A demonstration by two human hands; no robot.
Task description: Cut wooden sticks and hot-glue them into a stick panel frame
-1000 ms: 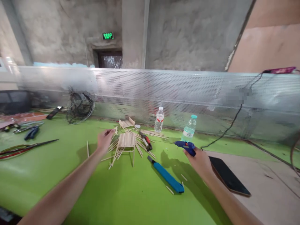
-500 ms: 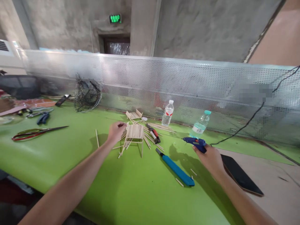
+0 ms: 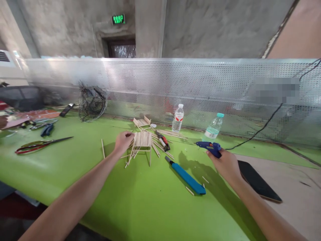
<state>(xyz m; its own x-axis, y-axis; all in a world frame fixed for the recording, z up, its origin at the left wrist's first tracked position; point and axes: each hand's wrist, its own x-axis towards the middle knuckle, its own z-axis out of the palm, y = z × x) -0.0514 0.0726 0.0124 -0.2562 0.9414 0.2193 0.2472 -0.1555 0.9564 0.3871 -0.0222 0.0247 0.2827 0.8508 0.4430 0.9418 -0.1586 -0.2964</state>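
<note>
My left hand (image 3: 122,143) is closed, its fingertips pinching the left back edge of a small wooden stick model (image 3: 142,139) that looks like a little table on thin legs. Loose wooden sticks (image 3: 155,149) fan out behind and under it. In my right hand (image 3: 227,164) is a blue glue gun (image 3: 209,147), held above the table with its nozzle towards the left. Between the hands lies a blue utility knife (image 3: 187,176), and red-and-black pliers (image 3: 163,140) rest on the sticks. A second stick piece (image 3: 142,123) stands behind the model.
Two water bottles (image 3: 178,118) (image 3: 213,128) stand near the perforated metal screen (image 3: 140,80). A black flat tablet-like object (image 3: 259,180) lies at the right. On the left are scissors (image 3: 42,144), blue pliers (image 3: 47,129) and a wire bundle (image 3: 92,103). A black cord (image 3: 260,129) trails behind the glue gun.
The whole view has shifted slightly as my head moved. Both hands keep their holds, with the glue gun in nearly the same place relative to the model.
</note>
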